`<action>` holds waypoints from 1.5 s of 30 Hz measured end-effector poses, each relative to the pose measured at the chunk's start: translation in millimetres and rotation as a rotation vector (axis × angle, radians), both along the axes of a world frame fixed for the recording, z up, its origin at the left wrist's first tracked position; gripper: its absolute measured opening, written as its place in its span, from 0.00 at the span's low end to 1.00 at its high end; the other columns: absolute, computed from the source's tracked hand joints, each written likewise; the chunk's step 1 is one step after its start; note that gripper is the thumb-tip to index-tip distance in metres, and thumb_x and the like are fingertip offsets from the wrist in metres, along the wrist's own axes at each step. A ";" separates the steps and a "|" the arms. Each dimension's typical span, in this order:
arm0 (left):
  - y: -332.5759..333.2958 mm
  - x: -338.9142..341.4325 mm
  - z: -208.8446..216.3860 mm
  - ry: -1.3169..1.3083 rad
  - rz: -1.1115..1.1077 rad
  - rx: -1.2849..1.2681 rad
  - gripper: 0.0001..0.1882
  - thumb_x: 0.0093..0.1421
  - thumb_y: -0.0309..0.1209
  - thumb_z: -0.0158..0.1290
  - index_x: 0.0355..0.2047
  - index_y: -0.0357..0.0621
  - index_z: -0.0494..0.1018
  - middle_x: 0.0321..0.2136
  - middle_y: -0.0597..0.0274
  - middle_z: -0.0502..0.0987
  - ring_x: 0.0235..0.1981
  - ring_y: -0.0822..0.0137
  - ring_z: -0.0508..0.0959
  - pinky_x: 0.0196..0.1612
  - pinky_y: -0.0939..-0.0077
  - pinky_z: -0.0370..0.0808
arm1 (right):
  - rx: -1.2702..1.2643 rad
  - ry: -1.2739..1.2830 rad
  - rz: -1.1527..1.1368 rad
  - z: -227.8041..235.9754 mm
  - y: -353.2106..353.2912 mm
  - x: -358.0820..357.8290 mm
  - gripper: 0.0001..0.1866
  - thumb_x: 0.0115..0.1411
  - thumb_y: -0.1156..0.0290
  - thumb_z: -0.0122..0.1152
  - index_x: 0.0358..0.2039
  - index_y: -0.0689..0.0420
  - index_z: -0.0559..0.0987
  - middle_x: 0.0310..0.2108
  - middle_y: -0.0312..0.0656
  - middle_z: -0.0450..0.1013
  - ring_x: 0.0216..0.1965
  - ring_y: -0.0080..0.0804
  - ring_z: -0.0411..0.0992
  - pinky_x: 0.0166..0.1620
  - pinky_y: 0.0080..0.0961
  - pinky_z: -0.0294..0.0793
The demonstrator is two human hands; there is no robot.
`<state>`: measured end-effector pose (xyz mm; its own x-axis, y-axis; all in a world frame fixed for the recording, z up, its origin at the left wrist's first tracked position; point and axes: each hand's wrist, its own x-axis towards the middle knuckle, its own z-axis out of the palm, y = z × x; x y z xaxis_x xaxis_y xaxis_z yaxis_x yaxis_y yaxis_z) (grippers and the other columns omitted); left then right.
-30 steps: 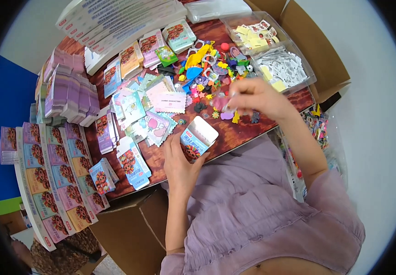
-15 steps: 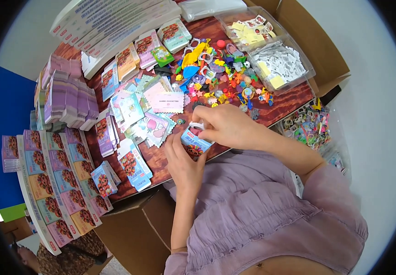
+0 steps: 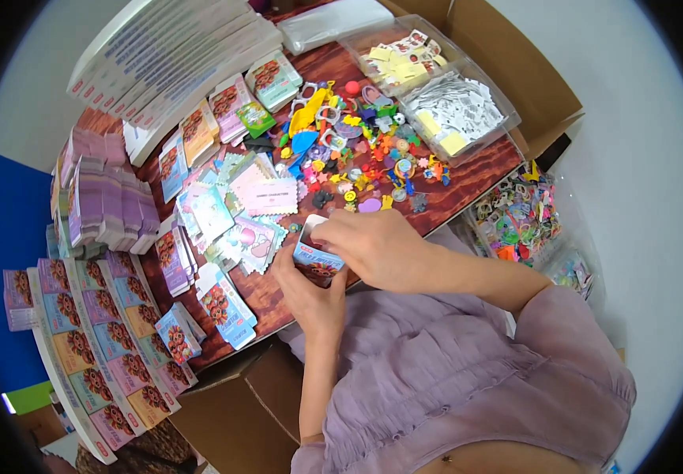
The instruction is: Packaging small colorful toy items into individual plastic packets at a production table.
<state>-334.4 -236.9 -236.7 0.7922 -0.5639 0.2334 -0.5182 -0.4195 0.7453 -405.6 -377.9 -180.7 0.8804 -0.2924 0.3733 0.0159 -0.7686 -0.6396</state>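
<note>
Left hand: grip wrapped round blue box, near tabletop's 6 o'clock edge. Right hand: fingers at box's open mouth, tips hidden, can't tell if holding anything. Risk: pushing too hard could buckle its walls.

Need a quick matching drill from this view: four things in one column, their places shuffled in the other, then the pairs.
1. Blue box
2. Right hand
3. White slips
4. Scalloped-edge cards

A. Inside a clear plastic tray
B. Left of the loose toys
C. Gripped by the left hand
D. At the box's open top

Pairs: 1-C, 2-D, 3-A, 4-B
</note>
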 end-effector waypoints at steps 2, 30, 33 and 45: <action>-0.1 -2.9 1.2 0.031 0.002 0.012 0.40 0.42 0.23 0.68 0.56 0.36 0.61 0.50 0.41 0.67 0.53 0.42 0.68 0.54 0.57 0.68 | -0.062 0.018 0.016 -0.9 0.4 -4.8 0.07 0.59 0.69 0.59 0.36 0.56 0.76 0.30 0.42 0.69 0.32 0.41 0.74 0.29 0.35 0.73; -21.1 -5.6 23.0 0.006 -0.301 0.145 0.43 0.42 0.30 0.72 0.57 0.37 0.62 0.50 0.44 0.68 0.51 0.43 0.70 0.52 0.56 0.70 | 0.076 0.210 -0.836 -50.2 -256.6 -104.9 0.12 0.47 0.66 0.71 0.31 0.57 0.81 0.32 0.42 0.72 0.36 0.36 0.74 0.41 0.32 0.71; -16.1 -4.4 21.1 0.007 -0.280 0.145 0.42 0.43 0.30 0.71 0.57 0.37 0.63 0.50 0.44 0.68 0.51 0.44 0.70 0.52 0.56 0.69 | 0.157 0.168 -0.815 -48.2 -259.4 -106.1 0.14 0.48 0.63 0.68 0.30 0.59 0.81 0.32 0.47 0.75 0.36 0.42 0.74 0.40 0.35 0.72; -8.5 -7.1 12.3 0.313 -0.168 -0.017 0.40 0.41 0.26 0.72 0.55 0.38 0.65 0.46 0.52 0.69 0.45 0.55 0.73 0.46 0.66 0.72 | 0.315 -0.065 -0.732 -24.0 -261.9 -104.5 0.06 0.56 0.72 0.65 0.30 0.61 0.80 0.19 0.30 0.69 0.22 0.15 0.66 0.27 0.18 0.62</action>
<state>-341.5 -245.5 -224.4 0.7236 -0.6902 0.0045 -0.3243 -0.3343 0.8849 -510.0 -639.8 -204.7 0.4036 -0.8879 0.2210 -0.3781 -0.3818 -0.8434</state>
